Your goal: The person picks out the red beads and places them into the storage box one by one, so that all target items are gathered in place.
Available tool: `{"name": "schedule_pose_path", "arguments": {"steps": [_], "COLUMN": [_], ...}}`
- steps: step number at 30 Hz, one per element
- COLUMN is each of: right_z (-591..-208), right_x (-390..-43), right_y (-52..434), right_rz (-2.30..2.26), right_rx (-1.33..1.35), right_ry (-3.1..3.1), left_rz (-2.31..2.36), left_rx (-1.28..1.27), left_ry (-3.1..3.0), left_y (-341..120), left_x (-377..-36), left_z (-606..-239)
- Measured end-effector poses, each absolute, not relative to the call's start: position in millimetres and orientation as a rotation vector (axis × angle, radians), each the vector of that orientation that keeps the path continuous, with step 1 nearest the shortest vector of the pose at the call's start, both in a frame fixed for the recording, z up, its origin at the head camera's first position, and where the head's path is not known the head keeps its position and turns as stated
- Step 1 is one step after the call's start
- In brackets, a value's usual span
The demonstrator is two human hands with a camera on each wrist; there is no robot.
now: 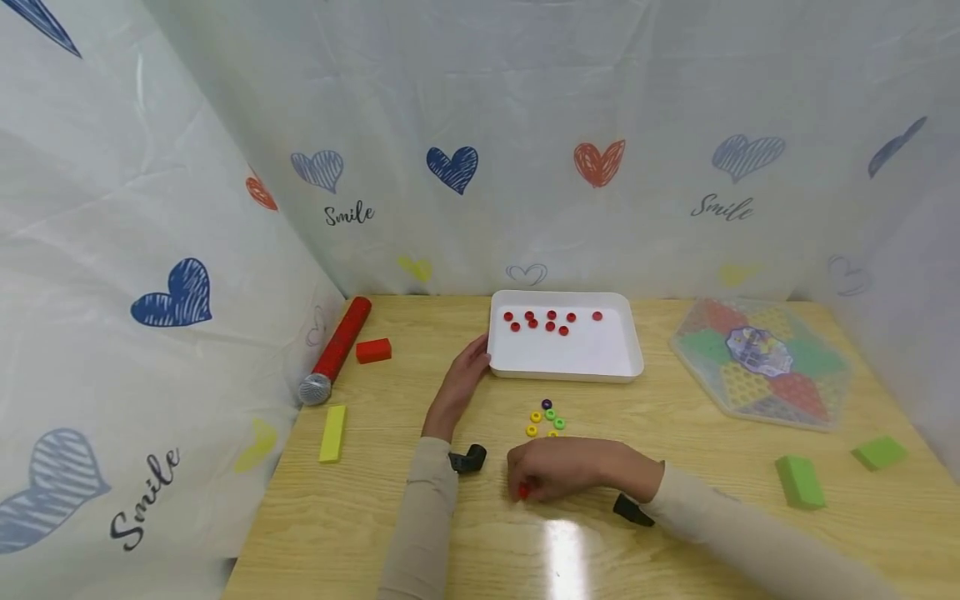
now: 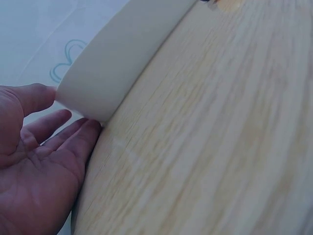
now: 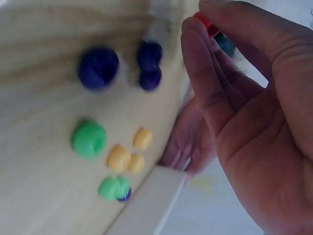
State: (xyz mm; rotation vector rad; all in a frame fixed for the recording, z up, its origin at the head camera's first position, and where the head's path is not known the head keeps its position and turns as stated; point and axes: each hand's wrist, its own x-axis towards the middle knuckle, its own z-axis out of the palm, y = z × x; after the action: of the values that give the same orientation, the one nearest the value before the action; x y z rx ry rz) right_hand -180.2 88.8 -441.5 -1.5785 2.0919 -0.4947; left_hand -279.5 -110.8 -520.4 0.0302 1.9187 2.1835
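My left hand [image 1: 462, 377] rests against the left front side of a white tray [image 1: 562, 368]. In the left wrist view its thumb and fingertips touch the tray's wall [image 2: 117, 49] at the corner, fingers fairly straight. Several red beads [image 1: 563, 331] lie inside the tray toward its back. My right hand [image 1: 558, 469] is low over the table in front of the tray, pinching a red bead [image 3: 208, 24] between thumb and index finger. Close by lie loose yellow beads [image 1: 532, 431], green beads [image 1: 559, 423] and a purple bead [image 1: 547, 404]. More dark blue-purple beads [image 3: 99, 67] show in the right wrist view.
On the left lie a red microphone [image 1: 341, 346], a red block [image 1: 373, 350] and a yellow block [image 1: 332, 433]. A hexagonal game board [image 1: 761, 362] with coloured triangles is at the back right, with two green blocks [image 1: 800, 482] nearer. Printed curtains [image 1: 525, 108] enclose the table.
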Motion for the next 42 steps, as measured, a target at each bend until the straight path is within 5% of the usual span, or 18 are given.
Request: {"name": "schedule_pose_path", "arguments": {"steps": [12,24,42], "right_z": [-422,-421,-442], "right_x": [-274,-350,-385], "right_y": [138,166,172], "right_rz": [-0.953,-0.64,-0.486], "right_rx": [-1.01,-0.574,-0.278], "right_ry": [2.508,2.751,2.571], "left_rz": [2.202,2.19,2.179], "left_rx": [0.004,0.023,0.042], "left_ry": [1.911,1.929,1.928], "left_y": [-110,-112,-111], "left_x": [-280,-283,-278], "left_z": [-524,-523,-519]}}
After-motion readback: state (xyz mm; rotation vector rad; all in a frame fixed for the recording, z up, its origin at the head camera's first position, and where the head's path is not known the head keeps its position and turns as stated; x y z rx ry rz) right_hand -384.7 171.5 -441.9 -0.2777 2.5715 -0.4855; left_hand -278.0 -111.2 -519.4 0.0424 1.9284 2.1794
